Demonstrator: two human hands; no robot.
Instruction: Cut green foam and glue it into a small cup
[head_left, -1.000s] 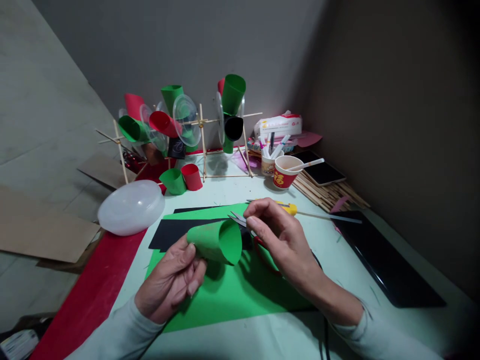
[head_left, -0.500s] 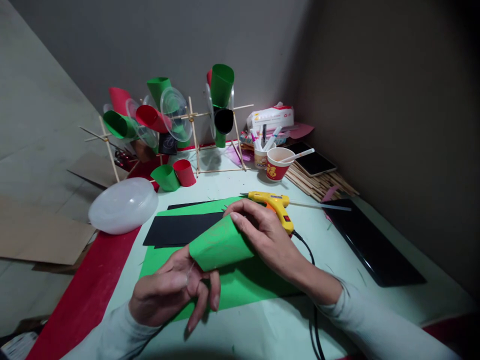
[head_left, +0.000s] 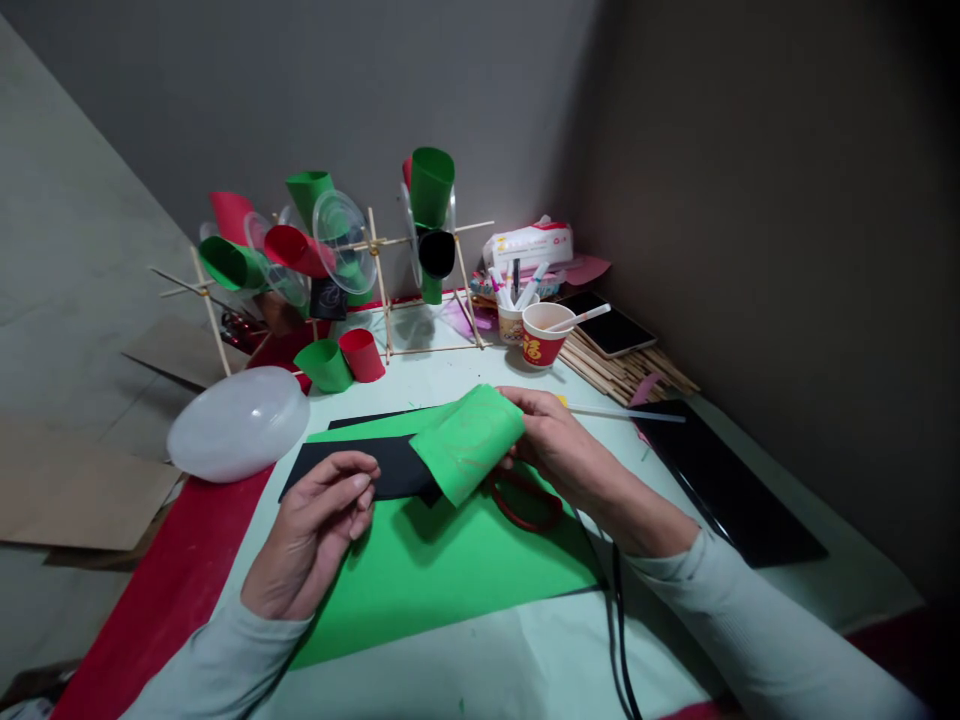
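My right hand (head_left: 559, 445) grips a rolled green paper cone (head_left: 466, 443) and holds it tilted above the table. My left hand (head_left: 319, 525) has nothing in it; its fingers are loosely curled, with the tips resting on a black paper sheet (head_left: 352, 468). Under both lies a large green paper sheet (head_left: 442, 570). The red handles of a pair of scissors (head_left: 525, 505) show just below the cone. A black cable (head_left: 619, 620) runs along my right forearm.
A stick frame carrying green, red and black paper cones and clear lids (head_left: 337, 245) stands at the back. Loose green (head_left: 324, 366) and red (head_left: 361, 354) cups, a white plastic dome (head_left: 236, 422), a red paper cup (head_left: 544, 338), a pen cup (head_left: 511, 318), wooden sticks (head_left: 622, 370), a phone (head_left: 611, 328).
My left hand let go of the green cone and dropped to the black sheet. My right hand took the cone and lifted it up and to the right. The yellow glue gun is now hidden.
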